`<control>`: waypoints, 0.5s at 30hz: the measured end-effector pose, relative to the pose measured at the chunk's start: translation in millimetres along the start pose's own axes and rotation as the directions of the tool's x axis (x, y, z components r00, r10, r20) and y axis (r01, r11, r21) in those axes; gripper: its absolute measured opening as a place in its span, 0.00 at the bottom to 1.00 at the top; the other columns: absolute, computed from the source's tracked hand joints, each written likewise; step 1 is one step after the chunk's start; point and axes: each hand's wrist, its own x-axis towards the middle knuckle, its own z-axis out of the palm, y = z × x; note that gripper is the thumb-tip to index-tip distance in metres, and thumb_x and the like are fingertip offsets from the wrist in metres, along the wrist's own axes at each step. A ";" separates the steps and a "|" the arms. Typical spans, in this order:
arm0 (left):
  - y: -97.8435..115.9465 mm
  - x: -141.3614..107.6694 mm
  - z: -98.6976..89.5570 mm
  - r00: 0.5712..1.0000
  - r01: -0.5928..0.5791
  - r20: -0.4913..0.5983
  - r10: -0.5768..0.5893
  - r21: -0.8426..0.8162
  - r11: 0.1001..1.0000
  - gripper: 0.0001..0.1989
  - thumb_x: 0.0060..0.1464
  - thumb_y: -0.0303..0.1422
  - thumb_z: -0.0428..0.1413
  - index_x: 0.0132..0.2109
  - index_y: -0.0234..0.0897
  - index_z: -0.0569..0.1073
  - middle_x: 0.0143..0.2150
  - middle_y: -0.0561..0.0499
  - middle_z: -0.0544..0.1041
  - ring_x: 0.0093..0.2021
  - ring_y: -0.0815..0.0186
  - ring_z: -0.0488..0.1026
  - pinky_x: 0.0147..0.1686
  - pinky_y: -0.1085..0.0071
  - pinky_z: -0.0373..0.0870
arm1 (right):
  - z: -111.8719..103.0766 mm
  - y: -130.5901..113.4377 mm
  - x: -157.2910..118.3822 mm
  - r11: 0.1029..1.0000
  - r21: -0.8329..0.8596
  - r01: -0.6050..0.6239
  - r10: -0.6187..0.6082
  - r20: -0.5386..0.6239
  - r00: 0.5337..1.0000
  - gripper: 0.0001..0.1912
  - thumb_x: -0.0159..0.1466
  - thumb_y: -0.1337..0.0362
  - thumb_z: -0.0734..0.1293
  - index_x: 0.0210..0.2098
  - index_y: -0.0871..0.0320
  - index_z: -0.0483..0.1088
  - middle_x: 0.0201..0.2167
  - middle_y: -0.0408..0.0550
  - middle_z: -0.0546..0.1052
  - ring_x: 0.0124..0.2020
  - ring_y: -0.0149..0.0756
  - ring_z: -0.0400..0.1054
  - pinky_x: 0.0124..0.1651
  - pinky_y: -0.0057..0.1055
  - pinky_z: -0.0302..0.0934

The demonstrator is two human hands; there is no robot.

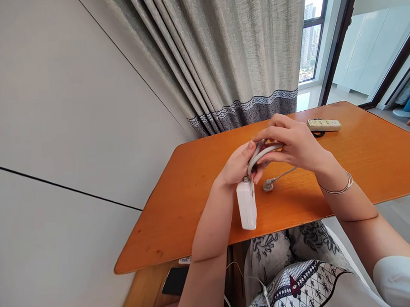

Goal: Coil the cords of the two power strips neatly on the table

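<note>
Over the wooden table, my left hand (237,163) is closed around a white cord (259,156), gathered in loops. From below that hand hangs a white power strip (247,206), seen end-on and joined to the cord. My right hand (294,143) grips the other side of the same loops, its fingers curled over them and the thumb beneath. A loose length of cord runs under my right hand to a plug (268,185) on the tabletop. Part of the loops is hidden by my fingers.
A second power strip (324,124), cream with a dark cord beside it, lies near the far right of the orange-brown table (193,203). Behind hangs a grey curtain (241,52). Under the table edge a dark phone-like slab (175,280) rests on a lower surface.
</note>
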 end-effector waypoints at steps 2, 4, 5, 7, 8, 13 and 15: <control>0.4 0.6 0.5 0.998 0.007 0.056 -0.006 -0.003 1.000 0.32 0.55 0.65 0.51 0.31 0.37 0.68 0.13 0.57 0.65 0.10 0.72 0.58 0.10 0.75 0.49 | -0.6 7.3 1.8 0.999 0.046 0.010 -0.009 -0.014 1.000 0.20 0.65 0.47 0.70 0.50 0.52 0.77 0.38 0.47 0.66 0.39 0.37 0.62 0.40 0.33 0.60; 0.9 2.5 0.9 0.998 -0.030 0.060 0.031 -0.028 0.999 0.30 0.55 0.64 0.53 0.31 0.38 0.66 0.14 0.58 0.63 0.10 0.74 0.55 0.11 0.75 0.46 | -0.4 13.4 2.9 0.995 0.094 0.029 -0.027 -0.023 0.999 0.21 0.64 0.47 0.71 0.51 0.52 0.78 0.37 0.47 0.65 0.39 0.38 0.61 0.40 0.34 0.60; 1.0 3.7 1.1 0.997 -0.053 0.056 0.056 -0.045 0.998 0.29 0.54 0.62 0.55 0.31 0.38 0.66 0.14 0.59 0.63 0.10 0.75 0.54 0.12 0.75 0.45 | -0.4 15.8 3.2 0.993 0.114 0.036 -0.033 -0.026 0.999 0.21 0.64 0.47 0.71 0.51 0.52 0.78 0.37 0.47 0.64 0.39 0.38 0.61 0.40 0.34 0.60; 1.3 5.7 1.1 0.995 -0.084 0.055 0.088 -0.070 0.994 0.26 0.53 0.58 0.60 0.32 0.37 0.67 0.18 0.58 0.66 0.11 0.77 0.54 0.13 0.75 0.44 | -0.9 19.5 3.5 0.988 0.147 0.039 -0.035 -0.029 0.999 0.21 0.64 0.48 0.71 0.52 0.51 0.78 0.37 0.47 0.64 0.40 0.38 0.60 0.41 0.35 0.60; 1.5 6.2 0.9 0.994 -0.085 0.066 0.090 -0.074 0.994 0.25 0.53 0.55 0.61 0.34 0.36 0.68 0.21 0.56 0.70 0.11 0.78 0.54 0.13 0.75 0.43 | -1.5 21.2 3.8 0.986 0.161 0.033 -0.029 -0.029 0.999 0.21 0.64 0.48 0.72 0.51 0.51 0.79 0.37 0.47 0.65 0.40 0.38 0.60 0.41 0.35 0.61; 3.5 1.4 0.9 0.989 -0.029 0.139 0.047 -0.131 0.991 0.23 0.53 0.52 0.63 0.37 0.36 0.68 0.28 0.47 0.79 0.10 0.80 0.52 0.11 0.77 0.41 | -2.8 33.6 7.3 0.963 0.267 -0.029 0.035 -0.020 0.999 0.20 0.61 0.45 0.73 0.45 0.51 0.81 0.39 0.48 0.68 0.43 0.39 0.63 0.43 0.36 0.62; 4.8 -1.9 1.6 0.989 -0.019 0.142 0.044 -0.174 0.985 0.23 0.54 0.52 0.62 0.33 0.38 0.64 0.22 0.51 0.77 0.09 0.80 0.48 0.10 0.77 0.40 | -0.5 38.7 9.1 0.916 0.398 -0.048 0.044 0.020 0.999 0.22 0.61 0.43 0.72 0.44 0.52 0.81 0.39 0.48 0.71 0.42 0.39 0.65 0.44 0.37 0.64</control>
